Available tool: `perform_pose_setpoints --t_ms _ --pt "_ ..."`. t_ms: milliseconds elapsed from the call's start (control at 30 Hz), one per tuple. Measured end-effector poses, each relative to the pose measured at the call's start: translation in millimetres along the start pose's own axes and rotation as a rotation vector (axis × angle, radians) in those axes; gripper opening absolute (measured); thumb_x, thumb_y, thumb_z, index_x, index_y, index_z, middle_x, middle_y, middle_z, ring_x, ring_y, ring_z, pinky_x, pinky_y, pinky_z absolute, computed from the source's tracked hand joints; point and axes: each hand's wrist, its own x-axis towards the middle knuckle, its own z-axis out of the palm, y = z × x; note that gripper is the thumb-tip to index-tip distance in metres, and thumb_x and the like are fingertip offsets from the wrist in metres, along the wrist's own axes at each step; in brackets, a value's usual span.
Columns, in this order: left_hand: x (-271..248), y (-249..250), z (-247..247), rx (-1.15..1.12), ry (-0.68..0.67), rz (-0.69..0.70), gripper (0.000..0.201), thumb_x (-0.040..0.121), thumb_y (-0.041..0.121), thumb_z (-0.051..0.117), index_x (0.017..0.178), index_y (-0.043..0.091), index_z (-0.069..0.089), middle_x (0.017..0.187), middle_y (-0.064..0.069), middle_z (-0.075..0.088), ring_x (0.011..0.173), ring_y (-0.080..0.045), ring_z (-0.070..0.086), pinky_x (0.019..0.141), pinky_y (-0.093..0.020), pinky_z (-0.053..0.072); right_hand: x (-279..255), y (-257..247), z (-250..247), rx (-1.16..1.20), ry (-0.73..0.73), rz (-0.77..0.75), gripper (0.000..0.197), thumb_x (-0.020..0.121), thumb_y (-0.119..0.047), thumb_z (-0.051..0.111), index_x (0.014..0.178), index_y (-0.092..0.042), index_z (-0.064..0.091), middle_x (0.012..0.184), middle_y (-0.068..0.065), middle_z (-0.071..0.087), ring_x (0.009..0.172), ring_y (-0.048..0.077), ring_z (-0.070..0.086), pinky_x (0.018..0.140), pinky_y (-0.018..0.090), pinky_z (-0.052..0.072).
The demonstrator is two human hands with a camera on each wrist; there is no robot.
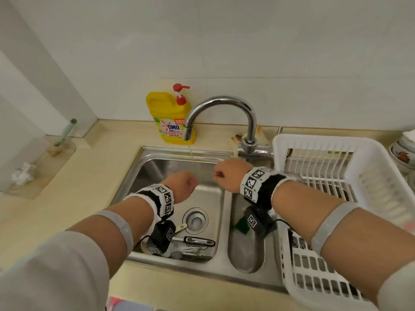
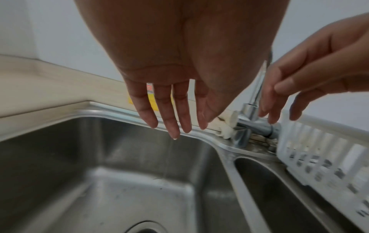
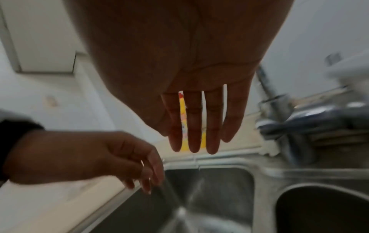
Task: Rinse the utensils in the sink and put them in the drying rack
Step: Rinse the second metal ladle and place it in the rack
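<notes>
Both the left hand (image 1: 183, 184) and right hand (image 1: 226, 173) hang empty with straight fingers under the thin tap stream; metal utensils (image 1: 193, 242) lie below the left wrist in the steel sink (image 1: 143, 167), the white plastic drying rack (image 1: 381, 176) right of the right hand.

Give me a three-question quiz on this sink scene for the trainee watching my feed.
1. True or false: the left hand holds a utensil.
2. Where do the utensils lie? A) in the rack B) at the near end of the sink C) on the counter
3. Fill in: a thin stream of water runs from the ____ into the sink.

Key:
1. False; both it and the right hand are empty, fingers straight.
2. B; none shows in the visible part of the rack.
3. tap
</notes>
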Motion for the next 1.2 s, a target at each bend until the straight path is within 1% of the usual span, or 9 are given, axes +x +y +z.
perform_pose_setpoints --t_ms 100,300,467,567,633,767,867,967,1200 --pt "-10 -49 -6 0.040 -0.027 -0.069 0.019 0.095 0.025 0.050 0.105 0.026 0.066 0.111 0.001 0.069 0.100 -0.020 0.064 0.093 -0.037 0.052 35 -31 36 -0.005 -0.098 -0.052 0.023 0.096 -0.028 0.053 0.106 -0.019 0.072 0.107 0.001 0.072 0.099 0.024 0.065 0.090 0.038 0.053" --pt "-12 -127 3 0.103 -0.165 -0.113 0.016 0.094 0.033 0.046 0.099 0.040 0.060 0.116 0.005 0.061 0.103 -0.019 0.062 0.094 -0.040 0.053 103 -66 117 0.034 -0.347 0.032 0.022 0.093 -0.022 0.057 0.108 -0.018 0.072 0.113 0.000 0.071 0.104 0.024 0.066 0.084 0.029 0.051" --pt "-3 -168 13 0.100 -0.216 -0.076 0.018 0.096 0.034 0.047 0.107 0.034 0.062 0.116 0.002 0.061 0.101 -0.019 0.062 0.092 -0.038 0.052 149 -70 193 -0.001 -0.541 0.158 0.012 0.085 -0.029 0.065 0.092 -0.023 0.073 0.104 -0.004 0.073 0.084 0.019 0.065 0.065 0.021 0.048" --pt "2 -187 15 0.113 -0.188 -0.027 0.021 0.098 0.032 0.047 0.113 0.030 0.061 0.118 0.003 0.060 0.103 -0.019 0.061 0.091 -0.035 0.051 182 -54 254 -0.019 -0.668 0.206 0.028 0.073 -0.037 0.066 0.095 -0.023 0.076 0.099 -0.001 0.074 0.090 0.023 0.071 0.082 0.034 0.060" --pt "4 -196 13 0.120 -0.166 0.011 0.022 0.098 0.030 0.048 0.115 0.027 0.062 0.117 0.003 0.059 0.103 -0.019 0.061 0.087 -0.031 0.049 192 -51 277 -0.045 -0.731 0.185 0.029 0.073 -0.039 0.064 0.097 -0.026 0.076 0.101 -0.001 0.073 0.092 0.025 0.071 0.085 0.039 0.060" --pt "10 -207 13 0.124 -0.117 0.082 0.022 0.098 0.028 0.048 0.115 0.026 0.062 0.116 0.002 0.060 0.102 -0.019 0.060 0.084 -0.035 0.052 183 -66 278 0.000 -0.790 0.161 0.028 0.086 -0.034 0.064 0.110 -0.025 0.074 0.114 -0.003 0.069 0.101 0.022 0.066 0.090 0.033 0.055" --pt "15 -211 15 0.102 -0.106 0.104 0.021 0.097 0.028 0.049 0.115 0.025 0.062 0.116 0.002 0.060 0.103 -0.019 0.059 0.085 -0.036 0.052 180 -68 287 0.030 -0.831 0.164 0.023 0.085 -0.027 0.064 0.105 -0.023 0.077 0.105 0.000 0.072 0.092 0.022 0.067 0.081 0.030 0.055" --pt "19 -213 17 0.061 -0.113 0.102 0.020 0.097 0.027 0.049 0.114 0.026 0.061 0.115 0.003 0.060 0.103 -0.017 0.058 0.085 -0.034 0.051 178 -68 292 0.044 -0.833 0.175 0.022 0.088 -0.022 0.065 0.106 -0.018 0.077 0.106 0.003 0.072 0.097 0.025 0.068 0.080 0.030 0.055" --pt "24 -220 13 -0.041 -0.155 0.066 0.018 0.097 0.027 0.051 0.113 0.026 0.061 0.109 0.007 0.058 0.090 -0.012 0.056 0.088 -0.034 0.052 166 -76 271 0.118 -0.613 0.208 0.016 0.088 -0.011 0.053 0.098 -0.023 0.058 0.094 0.002 0.062 0.084 0.025 0.061 0.075 0.035 0.053"
